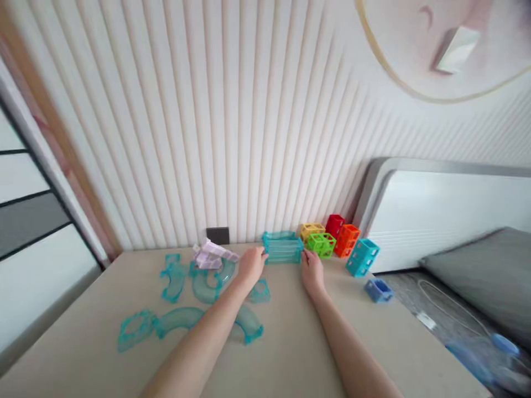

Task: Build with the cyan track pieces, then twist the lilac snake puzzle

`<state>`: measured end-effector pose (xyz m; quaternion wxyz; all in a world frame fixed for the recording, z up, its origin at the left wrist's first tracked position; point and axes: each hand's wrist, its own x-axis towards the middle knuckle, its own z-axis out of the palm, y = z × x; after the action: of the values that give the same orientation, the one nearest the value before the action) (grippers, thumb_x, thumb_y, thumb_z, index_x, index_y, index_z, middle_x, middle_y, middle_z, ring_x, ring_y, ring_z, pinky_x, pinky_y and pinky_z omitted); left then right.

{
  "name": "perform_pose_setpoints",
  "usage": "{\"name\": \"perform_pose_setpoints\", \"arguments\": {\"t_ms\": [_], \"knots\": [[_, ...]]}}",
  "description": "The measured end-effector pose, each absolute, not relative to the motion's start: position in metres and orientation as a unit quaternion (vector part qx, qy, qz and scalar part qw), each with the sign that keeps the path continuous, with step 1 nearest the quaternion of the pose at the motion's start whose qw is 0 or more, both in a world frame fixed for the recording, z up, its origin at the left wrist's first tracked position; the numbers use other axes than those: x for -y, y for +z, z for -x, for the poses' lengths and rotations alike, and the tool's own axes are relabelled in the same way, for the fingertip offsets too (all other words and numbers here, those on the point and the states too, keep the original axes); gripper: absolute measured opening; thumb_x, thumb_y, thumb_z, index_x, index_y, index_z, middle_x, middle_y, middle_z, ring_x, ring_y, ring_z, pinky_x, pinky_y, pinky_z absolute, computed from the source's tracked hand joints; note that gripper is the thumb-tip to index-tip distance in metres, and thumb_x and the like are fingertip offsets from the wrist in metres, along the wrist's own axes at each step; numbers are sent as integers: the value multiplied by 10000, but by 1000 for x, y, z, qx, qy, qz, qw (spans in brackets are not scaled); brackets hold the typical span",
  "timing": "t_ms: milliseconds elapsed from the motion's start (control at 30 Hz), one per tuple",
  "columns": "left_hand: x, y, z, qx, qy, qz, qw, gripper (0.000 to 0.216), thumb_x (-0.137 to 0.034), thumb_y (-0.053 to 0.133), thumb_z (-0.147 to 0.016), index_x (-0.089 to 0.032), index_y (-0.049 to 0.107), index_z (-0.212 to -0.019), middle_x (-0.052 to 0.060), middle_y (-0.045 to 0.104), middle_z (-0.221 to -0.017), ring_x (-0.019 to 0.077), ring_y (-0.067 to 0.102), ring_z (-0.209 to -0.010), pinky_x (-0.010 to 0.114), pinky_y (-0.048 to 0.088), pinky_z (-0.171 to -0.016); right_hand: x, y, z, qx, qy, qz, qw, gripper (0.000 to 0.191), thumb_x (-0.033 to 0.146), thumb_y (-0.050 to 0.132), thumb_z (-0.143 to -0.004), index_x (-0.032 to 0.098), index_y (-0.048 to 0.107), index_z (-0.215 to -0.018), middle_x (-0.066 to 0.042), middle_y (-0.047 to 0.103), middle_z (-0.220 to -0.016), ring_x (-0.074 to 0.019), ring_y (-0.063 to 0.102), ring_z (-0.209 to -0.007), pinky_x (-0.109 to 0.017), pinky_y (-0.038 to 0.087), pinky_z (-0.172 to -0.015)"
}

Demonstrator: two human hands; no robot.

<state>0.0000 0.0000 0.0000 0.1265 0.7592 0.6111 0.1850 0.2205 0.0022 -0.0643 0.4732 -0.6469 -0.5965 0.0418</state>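
Observation:
Several straight see-through teal track pieces (283, 250) lie together near the back of the table, against the ribbed wall. My left hand (251, 265) is closed at their left end, with fingertips pinching the edge. At the opposite end my right hand (312, 271) pinches the nearest piece in the same way. Just beyond my right hand stand a green cube frame (321, 245) and a yellow one (312, 229). A square teal piece with a round hole (260, 291) lies below my left hand. Curved teal track (249, 323) is partly hidden by my left forearm.
Red (334, 225), orange (347, 241), teal (362, 257) and blue (379, 290) frames line the right side of the table (286, 342). Purple patterned pieces (211, 255) lie at the back left. More curved teal track (174, 281) is at left. A bed headboard (440, 215) stands right.

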Motion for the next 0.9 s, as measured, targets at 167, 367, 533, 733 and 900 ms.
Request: {"name": "perform_pose_setpoints", "arguments": {"t_ms": [167,367,533,733,900], "knots": [[0,1,0,-613,182,-757,132,153,-302,555,-954,-209,673,-925,77,751,-979,222,685,-991,265,428,-764,1,-63,-219,595,41,649,472,428,368,394,-926,120,725,-1038,-148,691,-963,-261,634,-892,-348,468,-842],[-2,0,0,-621,180,-750,139,130,-306,581,-938,-219,678,-937,69,753,-1023,222,685,-1003,268,444,-772,3,-62,-219,594,45,661,457,411,346,403,-922,113,736,-979,-151,689,-937,-257,632,-868,-327,461,-801],[-3,-1,0,-620,184,-749,142,100,-292,607,-920,-229,682,-943,51,754,-1039,216,683,-1017,266,454,-777,4,-62,-220,598,50,668,440,386,332,407,-922,136,738,-897,-127,686,-881,-240,621,-820,-306,449,-761],[-4,-2,-1,-622,186,-747,146,102,-289,604,-923,-229,683,-947,62,751,-1043,218,681,-1027,271,460,-801,4,-62,-220,602,50,670,431,361,314,421,-917,140,735,-883,-120,682,-890,-233,619,-829,-297,445,-759],[-5,-3,-1,-619,190,-747,152,104,-285,601,-925,-231,686,-950,61,752,-1051,214,677,-1042,266,461,-814,4,-62,-220,605,46,670,427,351,311,427,-914,143,733,-880,-113,676,-884,-229,617,-825,-292,444,-754]]}}
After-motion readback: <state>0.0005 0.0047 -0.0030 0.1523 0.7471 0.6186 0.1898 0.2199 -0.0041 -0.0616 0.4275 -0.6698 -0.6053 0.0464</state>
